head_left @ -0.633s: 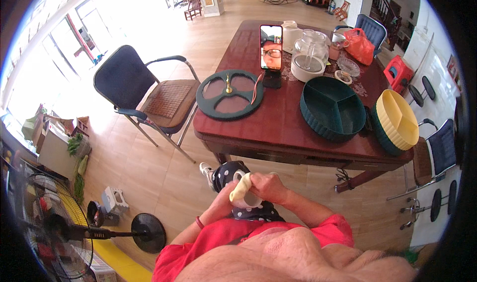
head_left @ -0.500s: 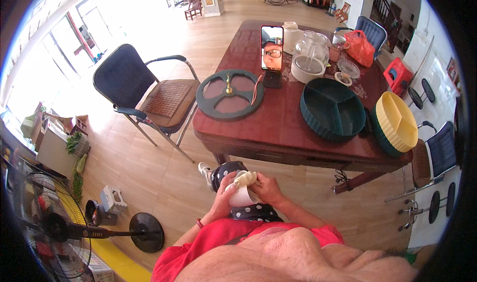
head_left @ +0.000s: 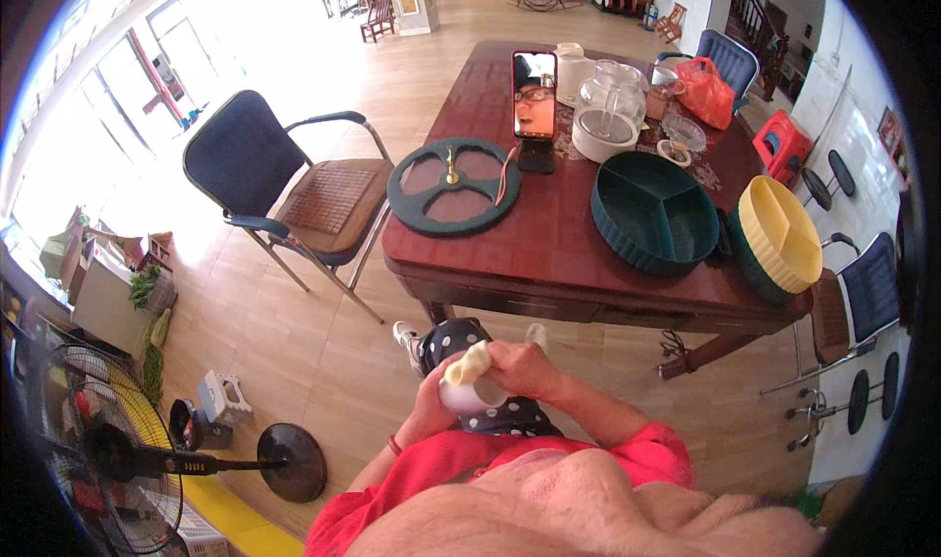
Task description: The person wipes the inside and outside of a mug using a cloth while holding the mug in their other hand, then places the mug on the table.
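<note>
Over my lap, my left hand [head_left: 429, 408] is wrapped round the side of a white cup-like vessel [head_left: 467, 398]. My right hand [head_left: 521, 369] is closed on a cream-coloured cloth [head_left: 469, 364] that lies bunched against the vessel's rim. A pale end of what looks like the same cloth sticks out beyond my right hand. The vessel is tilted, and its inside cannot be made out. Polka-dot trousers [head_left: 505, 419] show just beneath the vessel.
Ahead stands a red-brown table [head_left: 549, 263] bearing a dark green three-part frame [head_left: 412, 209], a propped phone [head_left: 534, 96], a glass jug [head_left: 610, 106], a green divided tray [head_left: 652, 214] and a yellow one [head_left: 781, 233]. An armchair [head_left: 245, 155] and a floor fan [head_left: 118, 449] are to the left.
My right hand has shifted slightly right, and a pale cloth end now shows beyond it. The vessel has turned and moved a little left and down in my left hand.
</note>
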The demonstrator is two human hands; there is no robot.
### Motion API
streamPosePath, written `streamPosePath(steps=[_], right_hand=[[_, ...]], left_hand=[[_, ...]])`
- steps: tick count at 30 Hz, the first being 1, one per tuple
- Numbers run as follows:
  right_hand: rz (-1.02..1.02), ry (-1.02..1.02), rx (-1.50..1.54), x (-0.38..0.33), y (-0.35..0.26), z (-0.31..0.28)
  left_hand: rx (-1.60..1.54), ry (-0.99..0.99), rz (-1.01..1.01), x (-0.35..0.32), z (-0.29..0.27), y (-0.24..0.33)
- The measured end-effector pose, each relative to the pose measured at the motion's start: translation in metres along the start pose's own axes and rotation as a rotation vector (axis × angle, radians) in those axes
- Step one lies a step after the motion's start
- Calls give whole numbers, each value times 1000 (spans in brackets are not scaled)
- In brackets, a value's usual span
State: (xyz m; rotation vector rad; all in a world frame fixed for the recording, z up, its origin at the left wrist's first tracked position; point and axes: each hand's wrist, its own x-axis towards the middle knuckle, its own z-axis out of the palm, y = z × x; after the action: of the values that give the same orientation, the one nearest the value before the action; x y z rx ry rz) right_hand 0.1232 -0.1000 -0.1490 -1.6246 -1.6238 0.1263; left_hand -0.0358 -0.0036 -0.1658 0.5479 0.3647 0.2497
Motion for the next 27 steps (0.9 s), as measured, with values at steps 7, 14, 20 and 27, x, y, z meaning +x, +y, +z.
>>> streamPosePath(steps=[7, 14, 20, 27], right_hand=[[335, 109, 100, -18, 8, 24], [3, -167, -134, -6, 3, -2], [254, 74, 46, -5, -11, 8], [-49, -137, -97, -9, -4, 4]], left_hand=[[194, -21, 174, 3, -32, -27], [-184, -63, -261, 9, -31, -14], [76, 49, 192, 4, -14, -11], [-397, -397, -435, 7, -44, -7]])
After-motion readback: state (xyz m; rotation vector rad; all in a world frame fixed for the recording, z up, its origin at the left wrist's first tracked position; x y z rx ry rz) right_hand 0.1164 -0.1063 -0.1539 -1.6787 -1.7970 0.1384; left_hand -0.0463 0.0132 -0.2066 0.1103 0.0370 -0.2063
